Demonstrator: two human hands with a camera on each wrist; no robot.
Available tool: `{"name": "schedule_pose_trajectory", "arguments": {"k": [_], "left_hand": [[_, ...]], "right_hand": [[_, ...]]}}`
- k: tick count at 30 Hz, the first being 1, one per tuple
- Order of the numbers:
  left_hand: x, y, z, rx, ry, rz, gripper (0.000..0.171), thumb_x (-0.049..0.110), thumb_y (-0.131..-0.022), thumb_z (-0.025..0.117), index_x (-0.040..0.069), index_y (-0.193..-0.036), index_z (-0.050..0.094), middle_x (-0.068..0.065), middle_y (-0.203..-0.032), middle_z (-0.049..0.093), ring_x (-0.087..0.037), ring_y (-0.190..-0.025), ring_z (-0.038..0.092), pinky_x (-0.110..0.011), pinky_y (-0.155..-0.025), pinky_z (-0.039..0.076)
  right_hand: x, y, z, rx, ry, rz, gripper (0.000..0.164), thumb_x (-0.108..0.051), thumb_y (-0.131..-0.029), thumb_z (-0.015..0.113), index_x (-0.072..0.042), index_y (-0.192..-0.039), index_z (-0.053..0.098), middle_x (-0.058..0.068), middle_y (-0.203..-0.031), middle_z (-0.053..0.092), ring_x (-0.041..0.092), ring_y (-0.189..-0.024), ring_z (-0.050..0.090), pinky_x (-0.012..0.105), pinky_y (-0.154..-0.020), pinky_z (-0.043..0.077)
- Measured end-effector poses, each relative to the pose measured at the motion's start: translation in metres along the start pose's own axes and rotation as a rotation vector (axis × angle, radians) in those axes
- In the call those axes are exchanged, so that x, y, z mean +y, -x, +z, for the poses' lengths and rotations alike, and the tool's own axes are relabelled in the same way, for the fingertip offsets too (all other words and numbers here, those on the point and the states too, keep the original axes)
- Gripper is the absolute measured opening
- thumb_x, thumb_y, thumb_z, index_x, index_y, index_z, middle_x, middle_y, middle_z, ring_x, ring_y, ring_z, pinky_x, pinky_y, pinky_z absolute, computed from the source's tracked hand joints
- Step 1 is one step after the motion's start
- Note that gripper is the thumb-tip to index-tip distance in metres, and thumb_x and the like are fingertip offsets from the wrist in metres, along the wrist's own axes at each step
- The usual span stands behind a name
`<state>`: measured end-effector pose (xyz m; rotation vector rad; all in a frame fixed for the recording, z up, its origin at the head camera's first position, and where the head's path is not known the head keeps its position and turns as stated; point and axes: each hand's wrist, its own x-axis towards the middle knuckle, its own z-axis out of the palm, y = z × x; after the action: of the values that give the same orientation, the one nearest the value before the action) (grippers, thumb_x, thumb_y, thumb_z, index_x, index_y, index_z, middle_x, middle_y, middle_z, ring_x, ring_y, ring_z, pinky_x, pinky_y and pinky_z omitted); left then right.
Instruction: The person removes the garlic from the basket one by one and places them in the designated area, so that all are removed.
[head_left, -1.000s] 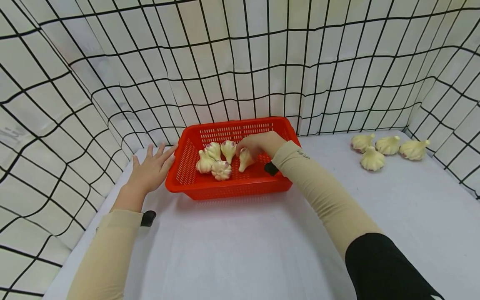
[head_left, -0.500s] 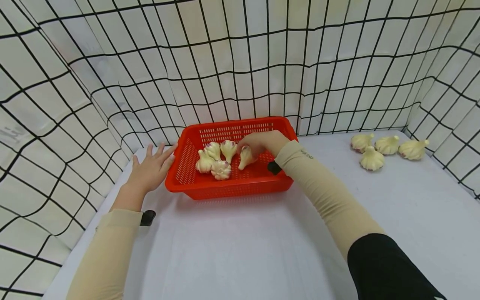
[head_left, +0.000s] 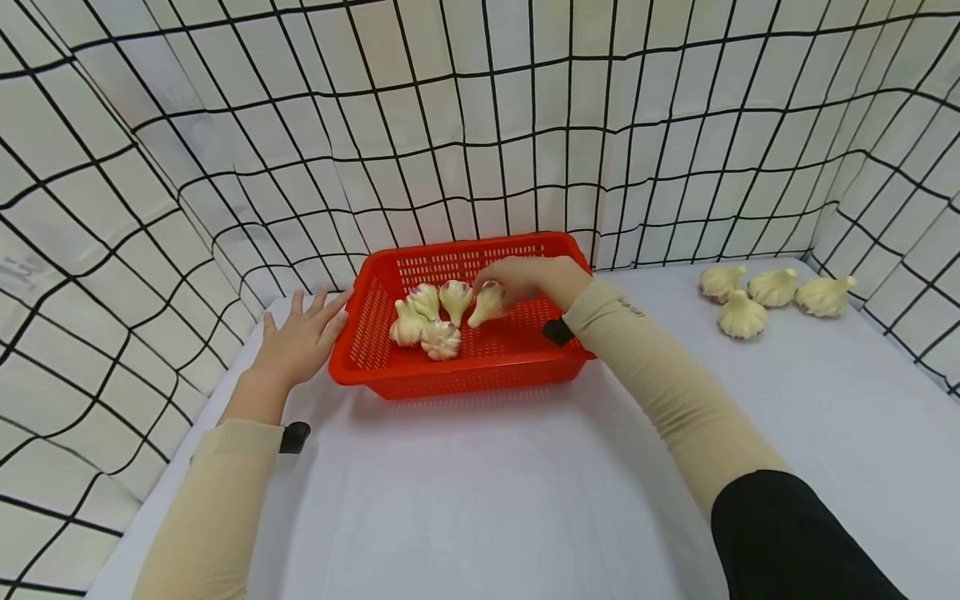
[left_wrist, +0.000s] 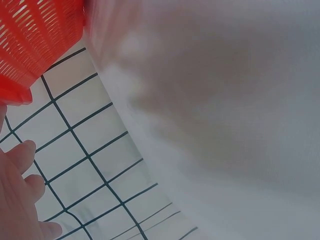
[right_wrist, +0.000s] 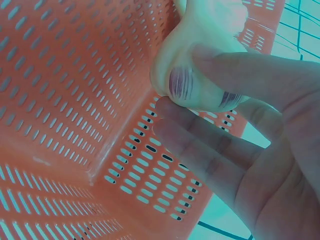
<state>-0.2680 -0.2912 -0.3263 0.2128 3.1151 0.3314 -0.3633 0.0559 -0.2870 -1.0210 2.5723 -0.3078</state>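
Cream garlic (head_left: 487,304), pinched by the right hand (head_left: 525,279) inside the red basket (head_left: 472,381); four more bulbs (head_left: 455,302) just left of that hand; the left hand (head_left: 294,346), fingers spread, touches the basket; another cluster (head_left: 742,315) on the table (head_left: 450,492), well right of both hands.

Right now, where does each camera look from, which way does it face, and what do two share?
Head: worn on the head, facing forward and down at the red basket; left hand, right hand and sleeved arms show.
Left wrist: on that wrist, facing the tabletop, black grid and part of the basket; left hand partly shows.
Right wrist: on that wrist, facing into the basket; right hand shows, pinching a garlic bulb.
Head and right wrist share that bulb.
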Motion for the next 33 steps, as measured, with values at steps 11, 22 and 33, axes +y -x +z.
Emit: {"name": "schedule_pose_trajectory", "arguments": {"k": [11, 22, 33], "left_hand": [[-0.003, -0.001, -0.001, 0.002, -0.006, 0.007, 0.068, 0.06, -0.108, 0.015, 0.024, -0.166, 0.016, -0.025, -0.167, 0.008, -0.051, -0.151, -0.013, -0.08, -0.108, -0.012], [-0.001, 0.0, -0.001, -0.001, 0.006, 0.004, 0.068, 0.06, -0.108, 0.016, 0.023, -0.165, 0.017, -0.026, -0.167, 0.007, -0.052, -0.151, -0.012, -0.079, -0.108, -0.012], [-0.001, 0.0, 0.0, -0.002, 0.002, 0.003, 0.069, 0.06, -0.107, 0.016, 0.023, -0.165, 0.017, -0.026, -0.167, 0.007, -0.053, -0.15, -0.01, -0.079, -0.108, -0.012]], "right_hand": [[0.003, 0.014, -0.008, 0.091, -0.05, -0.022, 0.045, -0.006, -0.094, 0.072, -0.014, -0.138, 0.063, 0.007, -0.139, 0.058, 0.025, -0.117, 0.053, 0.039, -0.099, 0.049], [0.005, 0.028, -0.011, 0.149, -0.093, -0.046, 0.046, -0.012, -0.094, 0.076, -0.016, -0.138, 0.062, 0.005, -0.14, 0.057, 0.023, -0.118, 0.055, 0.036, -0.099, 0.051], [0.006, 0.047, -0.021, 0.195, -0.113, -0.061, 0.048, -0.009, -0.093, 0.077, -0.013, -0.138, 0.063, 0.009, -0.138, 0.057, 0.026, -0.109, 0.062, 0.037, -0.096, 0.054]]}}
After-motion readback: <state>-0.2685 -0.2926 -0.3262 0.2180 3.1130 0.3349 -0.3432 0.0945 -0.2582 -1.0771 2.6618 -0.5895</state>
